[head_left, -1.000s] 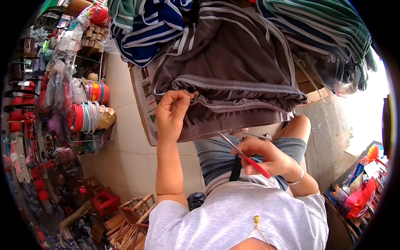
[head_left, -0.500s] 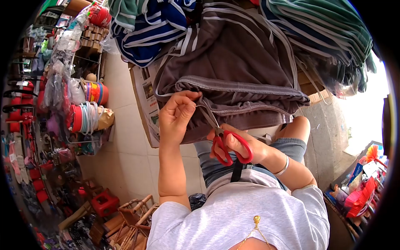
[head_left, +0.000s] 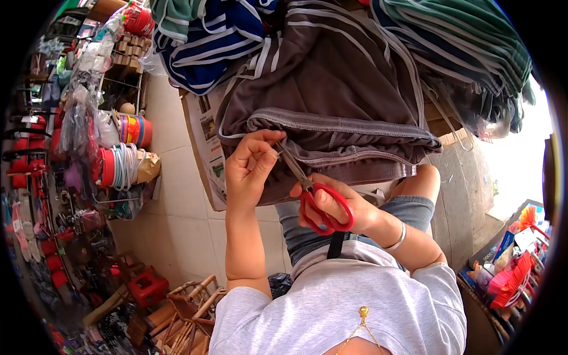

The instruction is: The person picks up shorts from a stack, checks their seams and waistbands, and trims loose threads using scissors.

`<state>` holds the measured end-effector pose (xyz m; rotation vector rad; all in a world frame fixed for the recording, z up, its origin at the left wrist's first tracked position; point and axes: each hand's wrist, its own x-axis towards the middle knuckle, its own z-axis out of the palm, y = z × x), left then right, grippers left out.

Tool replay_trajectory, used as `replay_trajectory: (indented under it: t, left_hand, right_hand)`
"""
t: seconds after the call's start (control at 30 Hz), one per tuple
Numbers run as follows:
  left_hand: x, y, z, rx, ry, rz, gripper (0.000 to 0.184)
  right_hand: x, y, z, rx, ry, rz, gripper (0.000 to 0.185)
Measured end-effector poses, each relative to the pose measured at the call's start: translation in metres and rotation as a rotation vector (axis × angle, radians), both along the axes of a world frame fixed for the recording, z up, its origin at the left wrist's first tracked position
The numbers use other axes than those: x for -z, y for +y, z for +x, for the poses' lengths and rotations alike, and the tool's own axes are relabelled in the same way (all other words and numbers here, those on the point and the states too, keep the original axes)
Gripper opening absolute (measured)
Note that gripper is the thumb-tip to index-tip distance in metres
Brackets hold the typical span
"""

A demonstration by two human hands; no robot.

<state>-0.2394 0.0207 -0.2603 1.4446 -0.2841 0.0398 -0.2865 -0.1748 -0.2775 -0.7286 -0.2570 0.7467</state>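
Brown trousers with white stripes lie in front of me, their grey-seamed waistband towards me. At the waistband's left end my left hand is closed in a pinch on a thin pale thread. My right hand grips red-handled scissors, fingers in and around the loops. The blades point up and left, almost together, and their tips are beside the left fingertips at the cloth. Whether the tips touch the thread is too small to tell.
Blue striped clothes are heaped at the upper left, and a stack of green and navy garments is at the upper right. Shelves of goods and red buckets line the left. A red stool stands lower left.
My right hand has brought the scissors up and left to my left fingertips; their blades have nearly closed. My left hand has shifted slightly right, still pinching.
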Motion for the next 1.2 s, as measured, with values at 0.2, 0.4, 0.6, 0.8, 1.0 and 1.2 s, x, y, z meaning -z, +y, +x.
replay_trajectory:
  t: [0.2, 0.4, 0.6, 0.8, 1.0, 1.2]
  left_hand:
    - [-0.002, -0.003, -0.002, -0.068, -0.014, -0.001, 0.006]
    - [-0.031, -0.037, -0.03, -0.431, -0.516, 0.643, 0.012]
    - [-0.025, -0.166, -0.06, 0.44, -0.655, 0.34, 0.018]
    - [-0.013, -0.245, -0.094, 0.683, -0.692, 0.547, 0.016]
    - [-0.012, -0.221, -0.06, 0.547, -0.797, 0.712, 0.025]
    - [-0.018, -0.18, -0.011, -0.013, -0.797, 0.949, 0.033]
  right_hand:
    - [0.011, -0.012, -0.007, -0.019, -0.064, -0.013, 0.059]
    - [0.036, -0.04, -0.036, -0.312, -0.068, -0.249, 0.054]
    - [0.143, -0.02, -0.08, 0.003, -0.43, -0.248, 0.046]
    - [0.138, -0.04, -0.092, -0.013, -0.359, -0.365, 0.049]
    - [0.149, -0.03, -0.102, 0.059, -0.415, -0.407, 0.051]
    - [0.106, -0.047, -0.095, -0.081, -0.421, -0.602, 0.052]
